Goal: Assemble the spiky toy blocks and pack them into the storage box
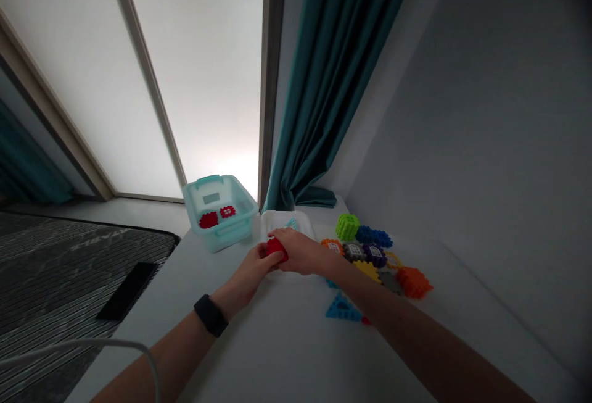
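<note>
Between my two hands is a stack of red building tiles (276, 249), partly covered by the fingers. My left hand (252, 270), with a dark watch on its wrist, grips the stack from the left and below. From above and the right, my right hand (298, 251) closes round the same tiles. Just behind the hands stands a white tray (305, 221) with a light-blue piece (292, 223) in it. Farther left, a teal plastic bin (234, 230) holds a red toothed tile (208, 220) and a red window tile (227, 211).
Stacks of toothed tiles lie on the white table (272, 341) at right, including green (347, 228), dark blue (374, 236) and orange (414, 282) ones. A blue triangle piece (342, 308) lies by my right forearm. A cable (92, 342) crosses the lower left. A teal curtain (337, 70) hangs behind.
</note>
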A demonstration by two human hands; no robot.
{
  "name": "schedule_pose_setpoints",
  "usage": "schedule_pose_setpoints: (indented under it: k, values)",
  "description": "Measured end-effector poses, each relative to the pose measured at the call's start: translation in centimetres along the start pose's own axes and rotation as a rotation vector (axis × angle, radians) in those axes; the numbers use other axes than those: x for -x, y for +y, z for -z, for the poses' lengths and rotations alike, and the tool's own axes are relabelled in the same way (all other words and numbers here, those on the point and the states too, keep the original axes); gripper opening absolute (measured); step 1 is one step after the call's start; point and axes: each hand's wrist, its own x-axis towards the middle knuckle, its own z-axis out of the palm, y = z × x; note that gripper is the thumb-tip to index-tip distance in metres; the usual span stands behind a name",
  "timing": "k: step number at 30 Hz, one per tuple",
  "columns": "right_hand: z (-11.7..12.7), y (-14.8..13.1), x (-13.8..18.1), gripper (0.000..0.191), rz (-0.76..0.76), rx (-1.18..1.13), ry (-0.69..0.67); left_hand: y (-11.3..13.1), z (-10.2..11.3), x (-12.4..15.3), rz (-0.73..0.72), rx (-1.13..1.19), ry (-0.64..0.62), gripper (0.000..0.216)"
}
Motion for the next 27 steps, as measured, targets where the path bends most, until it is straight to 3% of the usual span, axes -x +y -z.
schedule_pose_setpoints:
  k: [4,9,12,15,18,22,27]
  values:
    - [-0.6,-1.8,0.0,0.073,0.054,-0.14,0.024,-0.2,1.9,1.3,-0.01,0.1,0.04,0.027]
    - [-0.7,-3.2,0.9,0.068,-0.018,-0.377,0.06,-0.3,4.1,2.9,-0.132,0.037,0.023,0.035]
    - [-2.1,-3.8,1.6,0.067,-0.121,-0.515,0.045,-1.0,5.8,3.5,-0.288,-0.132,-0.037,0.045]
    - [-4.7,-4.4,2.3,0.064,-0.092,-0.502,0.1,-1.8,7.3,4.2,-0.397,-0.374,-0.115,0.042]
    - [-7.5,-5.0,2.7,0.061,-0.08,-0.486,0.163,-2.3,8.4,5.0,-0.401,-0.618,-0.139,0.039]
    - [-10.6,-5.8,2.5,0.062,-0.104,-0.545,0.224,-2.7,9.7,5.7,-0.403,-0.866,-0.067,0.056]
    - [-12.8,-6.6,2.4,0.065,-0.188,-0.717,0.299,-3.2,10.6,6.2,-0.394,-1.007,-0.078,0.051]
